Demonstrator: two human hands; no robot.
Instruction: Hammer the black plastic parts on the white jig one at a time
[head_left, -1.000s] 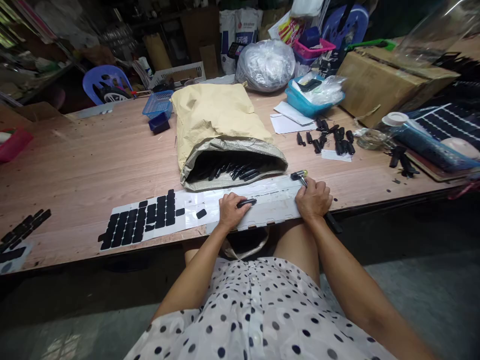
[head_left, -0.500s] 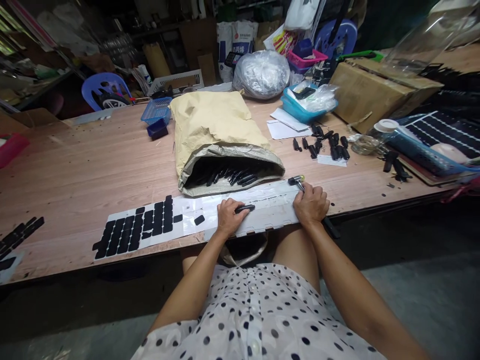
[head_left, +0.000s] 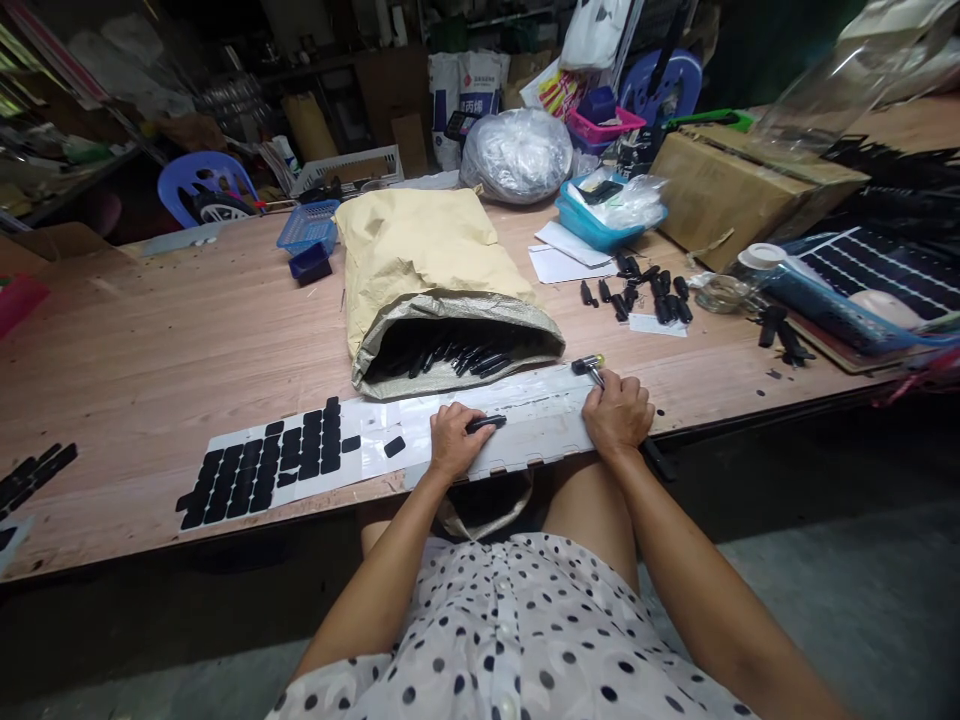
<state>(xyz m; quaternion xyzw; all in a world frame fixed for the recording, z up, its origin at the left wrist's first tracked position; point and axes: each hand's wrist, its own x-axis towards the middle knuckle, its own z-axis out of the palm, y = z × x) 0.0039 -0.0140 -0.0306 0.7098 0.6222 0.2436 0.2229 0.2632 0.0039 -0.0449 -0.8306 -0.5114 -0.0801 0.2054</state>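
My left hand (head_left: 452, 441) rests on a white backing sheet (head_left: 525, 415) at the table's near edge, fingers curled around a slim black part (head_left: 486, 423). My right hand (head_left: 616, 411) is closed on a small hammer-like tool whose metal head (head_left: 589, 364) lies on the sheet's right end and whose dark handle (head_left: 658, 460) sticks out behind my wrist. Just beyond the sheet lies an open tan sack (head_left: 442, 290) with several black parts inside. Left of my left hand, black adhesive pads (head_left: 262, 465) cover part of the sheet.
Loose black parts (head_left: 645, 290) lie on the wooden table (head_left: 172, 340) to the right. Behind them are a blue tray (head_left: 600, 220), a cardboard box (head_left: 742, 185) and a plastic bag bundle (head_left: 517, 155). More black pads (head_left: 30, 475) sit at the far left.
Both hands keep their grips and places on the sheet. Only the view has shifted slightly, sliding everything a little left.
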